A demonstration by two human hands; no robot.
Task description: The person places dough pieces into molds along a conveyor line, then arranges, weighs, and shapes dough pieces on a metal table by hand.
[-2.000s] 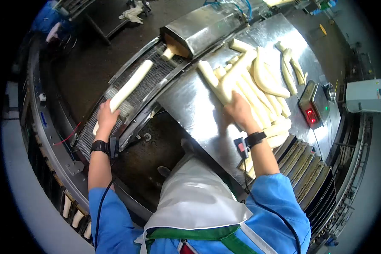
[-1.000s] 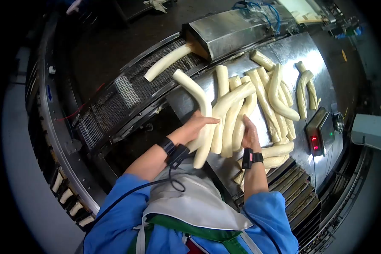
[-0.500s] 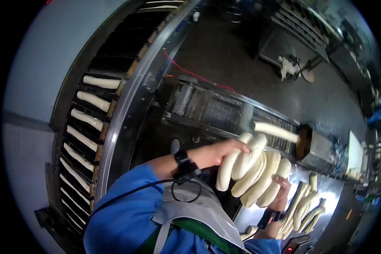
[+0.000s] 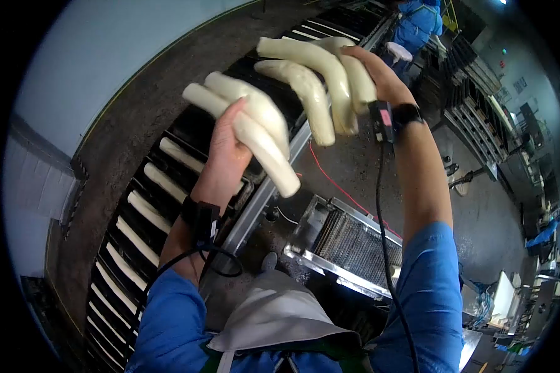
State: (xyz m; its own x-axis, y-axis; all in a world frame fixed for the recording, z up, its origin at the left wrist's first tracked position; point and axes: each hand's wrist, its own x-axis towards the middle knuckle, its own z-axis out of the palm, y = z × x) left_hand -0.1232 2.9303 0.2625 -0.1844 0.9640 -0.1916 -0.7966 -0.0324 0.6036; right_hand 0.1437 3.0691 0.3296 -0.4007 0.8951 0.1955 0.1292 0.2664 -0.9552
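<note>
My left hand is closed round two thick, pale dough rolls, its thumb across the front one. To the right and higher up, my right hand grips three more curved dough rolls from their right side; its fingers are partly hidden behind them. Both bunches are in the air over the rail of a line of black trays. Single long dough pieces lie in many of the tray slots on the left.
A mesh conveyor stands below and right of the tray line's metal rail. A red cable crosses the floor. Another person in blue is at the top right, near racks. A shelf stands farther right.
The view has swung left from the metal table to the tray line. The dough rolls, gathered in one bunch between my hands half a second ago, are now raised and split into two bunches.
</note>
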